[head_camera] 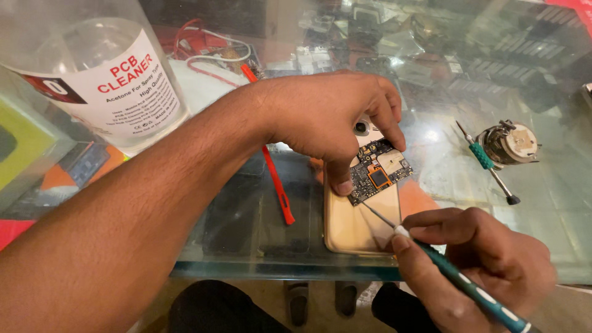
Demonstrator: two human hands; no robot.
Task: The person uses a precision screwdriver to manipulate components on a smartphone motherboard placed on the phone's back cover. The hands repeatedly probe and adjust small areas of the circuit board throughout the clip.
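Left hand (330, 117) pinching board (379, 169) on phone (357, 222), right hand (487, 259) gripping screwdriver (456, 277); easy to slip, gouge chips.

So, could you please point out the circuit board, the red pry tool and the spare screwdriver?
circuit board (380, 169), head view, on its orange chip.
red pry tool (279, 188), head view, mid-shaft.
spare screwdriver (482, 156), head view, green handle.
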